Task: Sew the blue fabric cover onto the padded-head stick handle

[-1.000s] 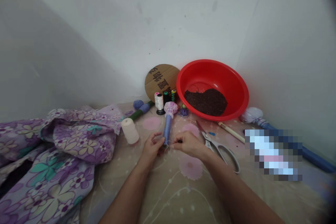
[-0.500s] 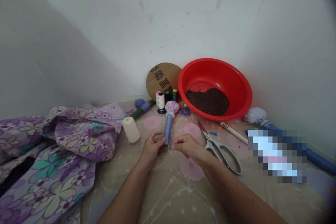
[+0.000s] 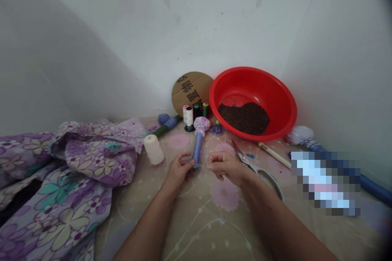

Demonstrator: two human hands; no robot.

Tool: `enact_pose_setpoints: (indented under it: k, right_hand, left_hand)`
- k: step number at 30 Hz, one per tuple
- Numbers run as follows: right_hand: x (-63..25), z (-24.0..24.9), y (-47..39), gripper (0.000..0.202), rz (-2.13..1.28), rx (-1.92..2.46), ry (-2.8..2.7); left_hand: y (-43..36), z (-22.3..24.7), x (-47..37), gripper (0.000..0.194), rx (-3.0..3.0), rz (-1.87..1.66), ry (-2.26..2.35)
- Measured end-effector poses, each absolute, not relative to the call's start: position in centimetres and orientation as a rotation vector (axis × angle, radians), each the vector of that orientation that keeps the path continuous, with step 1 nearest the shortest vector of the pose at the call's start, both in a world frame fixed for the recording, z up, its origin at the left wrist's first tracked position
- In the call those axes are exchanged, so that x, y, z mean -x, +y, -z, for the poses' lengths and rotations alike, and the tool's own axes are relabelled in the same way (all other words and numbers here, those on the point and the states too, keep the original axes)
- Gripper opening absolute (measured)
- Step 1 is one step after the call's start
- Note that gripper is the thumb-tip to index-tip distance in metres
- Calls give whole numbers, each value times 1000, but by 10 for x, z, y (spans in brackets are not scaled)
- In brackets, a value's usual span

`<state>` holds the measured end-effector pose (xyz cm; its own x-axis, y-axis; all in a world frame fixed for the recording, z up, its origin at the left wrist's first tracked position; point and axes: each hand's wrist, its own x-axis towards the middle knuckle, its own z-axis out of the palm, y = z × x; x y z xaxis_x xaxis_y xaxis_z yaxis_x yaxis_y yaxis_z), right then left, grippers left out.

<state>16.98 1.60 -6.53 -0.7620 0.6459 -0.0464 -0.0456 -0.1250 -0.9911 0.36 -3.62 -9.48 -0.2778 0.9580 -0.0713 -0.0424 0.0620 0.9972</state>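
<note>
A slim stick wrapped in blue-purple yarn (image 3: 197, 147) with a pink floral cloth knob (image 3: 202, 124) on its far end lies pointing away from me. My left hand (image 3: 180, 169) pinches its near end between thumb and fingers. Loose pale thread shows at that end. To the right of it, apart from the stick, my right hand (image 3: 225, 166) has its thumb and index finger pressed together; whatever they hold is too fine to make out. Scissors (image 3: 245, 159) lie beside my right hand, their handles partly behind my wrist.
Behind stand thread spools (image 3: 189, 117), a cardboard disc (image 3: 191, 89) and a red basin (image 3: 284, 110) with dark grains. A white thread cone (image 3: 153, 149) and floral fabric (image 3: 98, 159) are at left. A blue-wrapped stick (image 3: 372, 185) lies at right.
My right hand has moved right, away from the near end of the stick. My left hand keeps its grip. The view has shifted slightly.
</note>
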Motion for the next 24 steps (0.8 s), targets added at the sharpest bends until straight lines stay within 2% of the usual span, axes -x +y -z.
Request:
enact_pose_setpoints:
  k: [4,6,12,15,19,24]
  right_hand:
    - [-169,63,20,20,-1462,862,-1835]
    - [-170,62,21,22,-1372,903,-1832]
    - [-175,59,22,21,-1772,700,-1443]
    - [-176,58,22,21,-1833,708,-1396]
    - [-174,59,18,18,-1903,691,-1398]
    - [-168,60,9,19,-2057,535,-1344]
  left_hand:
    - [-36,96,-5,41,-1037,-1349,1413]
    - [-36,97,-6,39,-1064,-1337,1407]
    - [-34,101,-6,37,-1050,-1371,1386]
    - [-35,99,-6,35,-1126,-1423,1436]
    - [-41,90,-12,31,-1485,-1478,1553]
    - [-46,81,-21,44,-2018,-1356,1543]
